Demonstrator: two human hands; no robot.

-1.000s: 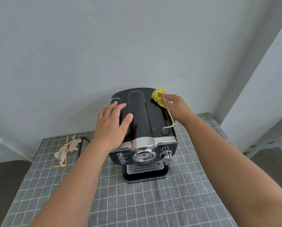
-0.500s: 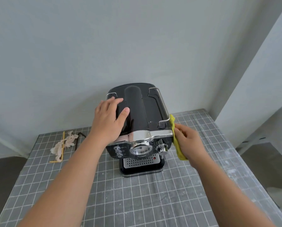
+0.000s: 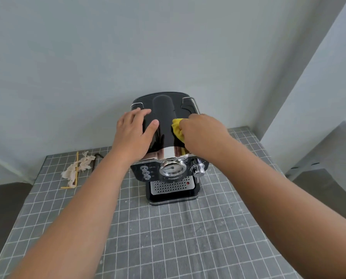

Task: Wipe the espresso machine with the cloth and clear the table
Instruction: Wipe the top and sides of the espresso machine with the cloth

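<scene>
A black and chrome espresso machine (image 3: 164, 109) stands at the back of the table (image 3: 168, 238) against the wall. My left hand (image 3: 134, 133) lies flat on the left side of its top, fingers spread, holding nothing. My right hand (image 3: 202, 133) presses a bunched yellow cloth (image 3: 177, 128) onto the right part of the glossy top, near the front chrome band. Most of the cloth is hidden under my fingers.
At the table's back left lie a crumpled beige tissue (image 3: 77, 168), a thin yellow stick (image 3: 76, 170) and a dark bent tool (image 3: 96, 159). A grey wall rises just behind the machine. A white pillar (image 3: 319, 97) stands at the right.
My right hand carried the cloth from the back right of the machine's top, down its right side, then back up onto the top near the front. The left hand stayed on top.
</scene>
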